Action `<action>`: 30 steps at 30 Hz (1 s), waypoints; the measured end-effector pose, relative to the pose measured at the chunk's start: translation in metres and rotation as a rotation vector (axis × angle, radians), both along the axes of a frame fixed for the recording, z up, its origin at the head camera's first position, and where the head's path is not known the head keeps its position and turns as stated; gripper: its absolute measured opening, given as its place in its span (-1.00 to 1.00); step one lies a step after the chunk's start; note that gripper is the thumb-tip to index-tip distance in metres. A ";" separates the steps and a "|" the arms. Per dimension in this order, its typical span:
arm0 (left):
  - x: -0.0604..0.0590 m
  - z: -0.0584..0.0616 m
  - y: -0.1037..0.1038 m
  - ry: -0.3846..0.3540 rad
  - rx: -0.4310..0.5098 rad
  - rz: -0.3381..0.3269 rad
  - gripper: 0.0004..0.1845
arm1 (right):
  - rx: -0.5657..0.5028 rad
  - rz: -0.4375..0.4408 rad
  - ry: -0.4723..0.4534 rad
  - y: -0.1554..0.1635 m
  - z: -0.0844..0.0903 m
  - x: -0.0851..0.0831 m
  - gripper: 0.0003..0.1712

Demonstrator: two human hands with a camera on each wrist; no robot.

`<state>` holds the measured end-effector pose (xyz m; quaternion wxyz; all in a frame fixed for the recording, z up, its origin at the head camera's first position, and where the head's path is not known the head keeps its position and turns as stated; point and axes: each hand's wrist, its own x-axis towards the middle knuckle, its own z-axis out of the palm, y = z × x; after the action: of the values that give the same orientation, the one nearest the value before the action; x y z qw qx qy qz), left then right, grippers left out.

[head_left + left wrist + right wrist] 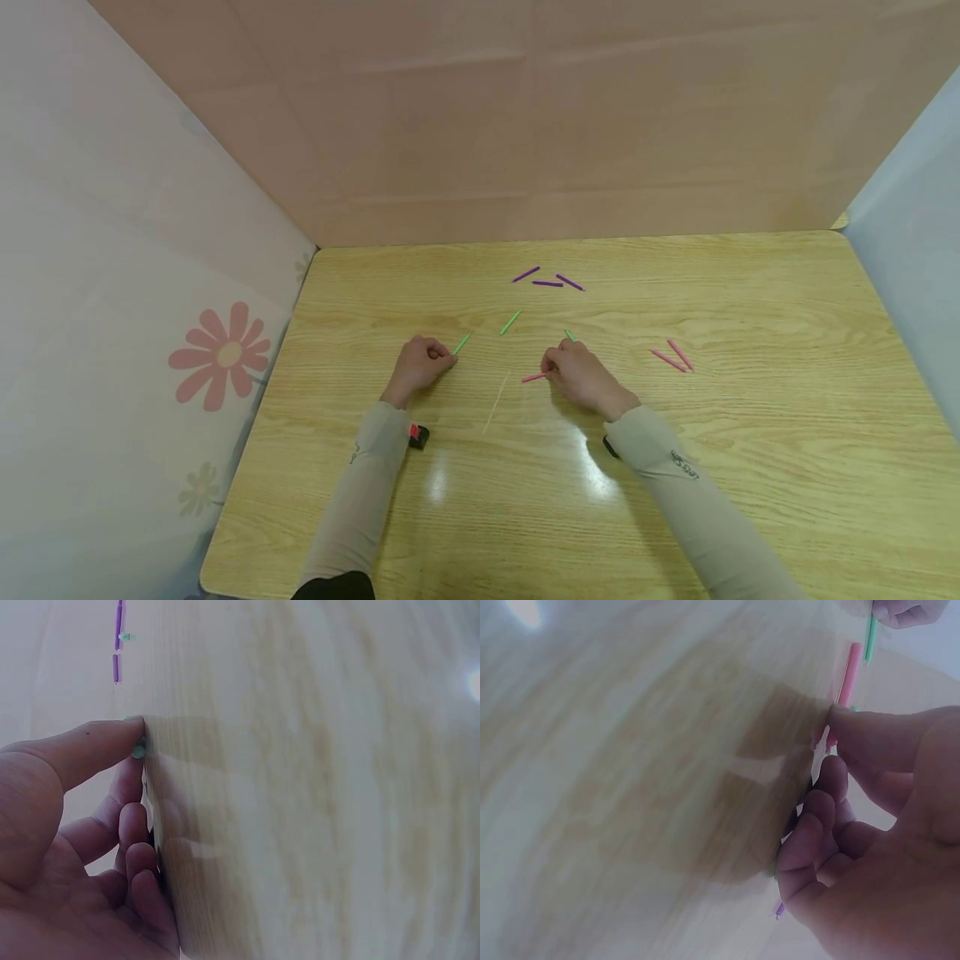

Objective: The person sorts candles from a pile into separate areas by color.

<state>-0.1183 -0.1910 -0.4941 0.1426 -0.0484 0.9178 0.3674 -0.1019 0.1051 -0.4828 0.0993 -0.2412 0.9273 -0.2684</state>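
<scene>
A pale wooden table [750,467] is enclosed by pinkish board at the back and light sheets at the sides, a flower [222,354] being printed on the left one; coloured sticks are scattered over the far half of the table. The left hand [420,365] is seen curled, its fingertips pinching the near end of a green stick [461,343], which points away and to the right from the knuckles; in the left wrist view only the stick's tip can be made out at the thumb. The right hand [577,373] is likewise curled, a pink stick [534,377] being pinched at its fingertips and lying out to the left, toward the other hand; a short green end [570,335] shows just behind its knuckles, but whether it is held cannot be told. A second green stick [510,322] lies free between the two hands and slightly beyond them, slanted like the first and roughly equally near to both. Three purple sticks [547,282] are grouped farther back; two pink sticks [673,357] lie to the right, well apart from the right hand.
</scene>
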 end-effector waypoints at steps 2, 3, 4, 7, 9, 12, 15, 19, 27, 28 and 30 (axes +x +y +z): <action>0.000 0.000 0.000 0.000 0.001 0.001 -0.80 | 0.013 -0.002 -0.009 0.000 0.001 0.000 -0.94; 0.000 0.000 0.000 0.000 0.001 0.001 -0.80 | 0.021 -0.002 -0.012 0.000 0.001 0.001 -0.94; 0.000 0.000 0.000 0.000 0.001 0.001 -0.80 | 0.029 -0.005 -0.036 0.000 0.001 0.000 -0.94; 0.000 0.000 0.000 -0.003 0.000 0.001 -0.80 | 0.047 0.000 -0.036 0.000 0.002 0.001 -0.93; 0.000 0.000 0.000 -0.006 0.001 0.001 -0.79 | 0.050 0.006 -0.028 0.000 0.002 0.001 -0.93; 0.000 0.000 0.000 -0.012 0.005 0.005 -0.80 | 0.050 0.006 -0.034 0.000 0.003 0.002 -0.92; 0.001 0.001 0.000 -0.011 0.007 0.006 -0.80 | 0.047 0.004 -0.037 0.001 0.003 0.003 -0.92; 0.001 0.001 0.000 -0.007 0.005 0.002 -0.80 | 0.045 0.016 -0.008 0.002 0.002 0.004 -0.93; 0.001 0.000 0.000 -0.009 0.013 0.006 -0.80 | 0.020 0.019 0.010 0.007 0.000 0.006 -0.93; 0.001 0.000 0.000 -0.010 0.014 0.007 -0.80 | 0.019 0.014 0.007 0.008 0.000 0.006 -0.93; 0.001 0.000 0.000 -0.011 0.013 0.009 -0.80 | 0.018 -0.002 -0.007 0.009 0.001 0.007 -0.92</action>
<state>-0.1174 -0.1914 -0.4938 0.1463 -0.0534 0.9144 0.3737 -0.0952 0.1145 -0.4819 0.1046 -0.2385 0.9296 -0.2608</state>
